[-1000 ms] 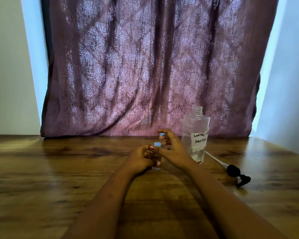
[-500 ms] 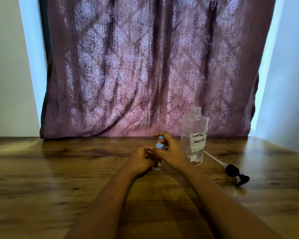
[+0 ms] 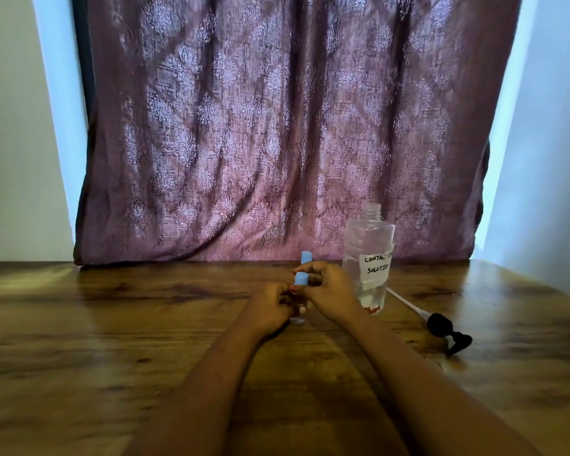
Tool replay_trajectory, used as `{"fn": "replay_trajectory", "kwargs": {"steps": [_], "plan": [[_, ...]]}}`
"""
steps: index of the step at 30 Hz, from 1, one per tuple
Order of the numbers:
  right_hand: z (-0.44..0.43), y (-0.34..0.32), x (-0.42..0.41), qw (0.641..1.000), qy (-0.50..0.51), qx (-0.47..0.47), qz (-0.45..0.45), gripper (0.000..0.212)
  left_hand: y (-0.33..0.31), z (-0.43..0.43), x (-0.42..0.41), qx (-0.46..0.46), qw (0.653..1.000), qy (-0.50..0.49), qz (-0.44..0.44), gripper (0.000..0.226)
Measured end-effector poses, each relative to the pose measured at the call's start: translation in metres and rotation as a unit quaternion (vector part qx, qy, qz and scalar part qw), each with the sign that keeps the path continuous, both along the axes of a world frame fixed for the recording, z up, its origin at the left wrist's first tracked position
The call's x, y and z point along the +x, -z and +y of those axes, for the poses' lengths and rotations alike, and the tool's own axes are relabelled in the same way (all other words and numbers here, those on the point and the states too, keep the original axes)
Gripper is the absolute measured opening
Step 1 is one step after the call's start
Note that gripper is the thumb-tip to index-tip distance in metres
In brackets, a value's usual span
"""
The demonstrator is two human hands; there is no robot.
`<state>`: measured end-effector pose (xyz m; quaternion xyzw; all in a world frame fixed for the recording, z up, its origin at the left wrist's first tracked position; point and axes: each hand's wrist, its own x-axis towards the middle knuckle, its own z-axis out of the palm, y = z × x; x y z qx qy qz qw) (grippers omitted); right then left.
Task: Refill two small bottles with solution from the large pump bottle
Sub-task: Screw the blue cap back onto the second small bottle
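Left hand (image 3: 270,307) grips small bottle (image 3: 297,320), right hand (image 3: 329,291) pinches cap (image 3: 300,278) (blue)

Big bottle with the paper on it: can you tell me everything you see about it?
The big bottle is clear and plastic-looking, with square shoulders and an open threaded neck, no pump on it. A white handwritten label reads "CONTACT L... SOLUTION". Only a little liquid seems to sit low inside. It stands upright on the wooden table, in front of the curtain, just right of the right hand; whether they touch is unclear.
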<state>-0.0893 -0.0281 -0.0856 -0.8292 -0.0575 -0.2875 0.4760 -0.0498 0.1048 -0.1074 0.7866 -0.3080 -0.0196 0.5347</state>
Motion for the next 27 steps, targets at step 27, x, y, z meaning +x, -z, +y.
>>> {"fn": "replay_trajectory", "kwargs": {"steps": [27], "plan": [[0.029,0.011,0.050,0.992,0.081,-0.035,0.094,0.015,0.007,0.020,0.029,0.103,0.931,-0.330,-0.117,0.040]]}}
